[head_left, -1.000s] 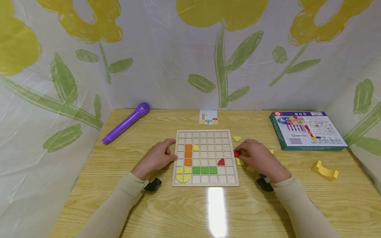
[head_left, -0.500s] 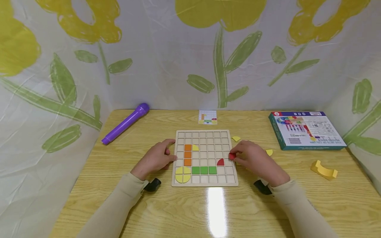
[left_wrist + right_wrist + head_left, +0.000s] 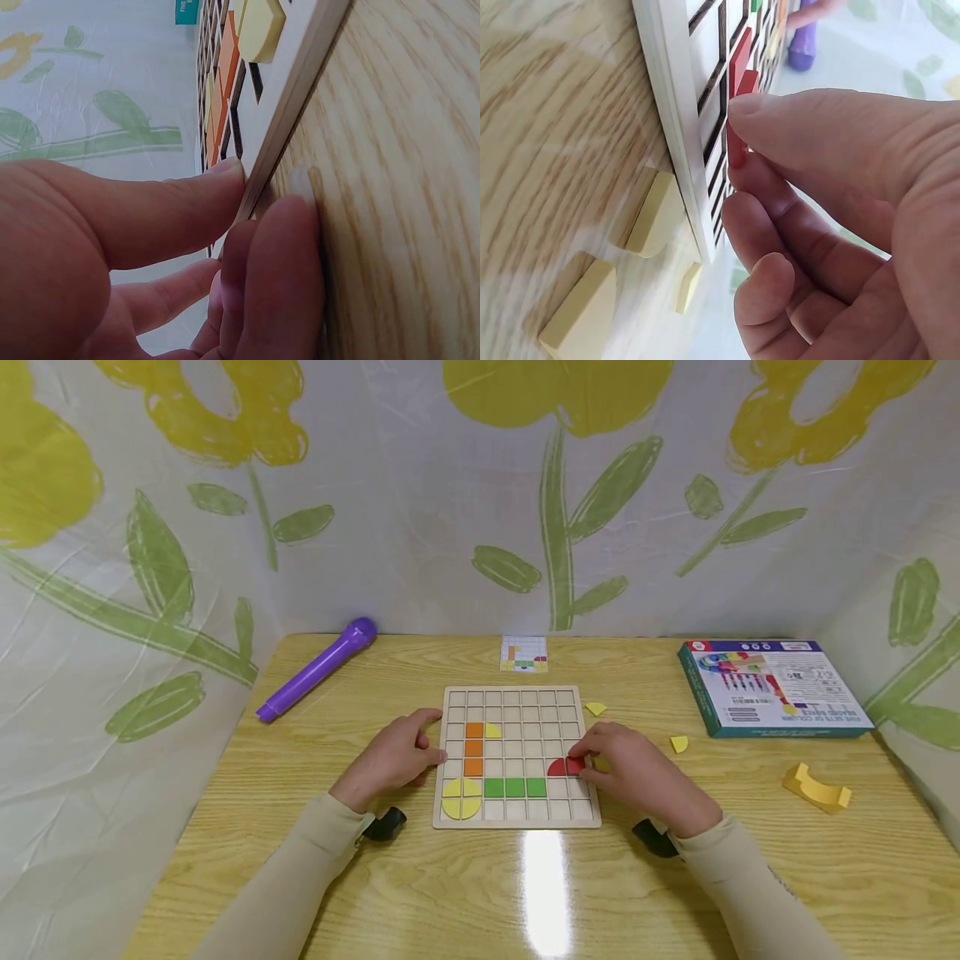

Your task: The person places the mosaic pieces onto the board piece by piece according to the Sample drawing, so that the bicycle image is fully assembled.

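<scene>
A wooden grid board lies mid-table, holding orange and green squares and yellow quarter-circles. My left hand holds its left edge; in the left wrist view the thumb meets the rim and the other fingers curl close beside it. Between thumb and fingertip, my right hand pinches a red square tile at the right of the grid. That tile sits right beside a red quarter-circle, and is tilted against the grid in the right wrist view. Loose yellow quarter-circles lie on the table under the right hand.
A small pattern card lies behind the board. Other yellow pieces lie to its right. A purple toy microphone is at the back left, a flat box at the back right, and a yellow curved block nearer.
My right hand has carried the red square left from beside the board onto the grid, next to the red quarter-circle. The left hand has stayed at the left edge.
</scene>
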Demonstrator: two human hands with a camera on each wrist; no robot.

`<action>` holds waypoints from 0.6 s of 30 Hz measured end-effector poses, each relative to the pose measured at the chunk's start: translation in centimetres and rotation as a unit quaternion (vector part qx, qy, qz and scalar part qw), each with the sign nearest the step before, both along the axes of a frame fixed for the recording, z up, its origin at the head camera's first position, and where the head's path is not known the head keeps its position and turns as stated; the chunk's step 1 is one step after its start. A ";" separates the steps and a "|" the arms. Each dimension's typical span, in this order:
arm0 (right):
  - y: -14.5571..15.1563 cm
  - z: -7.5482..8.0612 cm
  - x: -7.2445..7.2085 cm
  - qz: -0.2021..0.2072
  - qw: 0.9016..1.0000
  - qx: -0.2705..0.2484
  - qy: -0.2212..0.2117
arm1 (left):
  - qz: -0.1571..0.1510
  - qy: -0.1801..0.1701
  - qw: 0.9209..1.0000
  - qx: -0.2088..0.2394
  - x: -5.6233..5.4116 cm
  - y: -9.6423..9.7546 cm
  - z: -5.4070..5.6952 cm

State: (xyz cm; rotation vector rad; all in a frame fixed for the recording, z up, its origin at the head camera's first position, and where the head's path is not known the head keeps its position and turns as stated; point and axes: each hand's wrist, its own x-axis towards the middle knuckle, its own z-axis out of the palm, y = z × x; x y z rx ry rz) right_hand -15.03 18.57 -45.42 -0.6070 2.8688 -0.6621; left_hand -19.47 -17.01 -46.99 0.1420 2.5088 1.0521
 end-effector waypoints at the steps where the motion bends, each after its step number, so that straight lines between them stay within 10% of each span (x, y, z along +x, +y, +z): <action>1: 0.0 0.0 0.0 0.000 1.000 0.000 0.000 | -0.001 0.001 1.000 -0.001 0.0 0.0 0.0; 18: 0.0 -0.3 -0.1 -0.001 1.000 0.001 -0.004 | -0.015 0.010 1.000 -0.002 -0.1 -0.1 0.0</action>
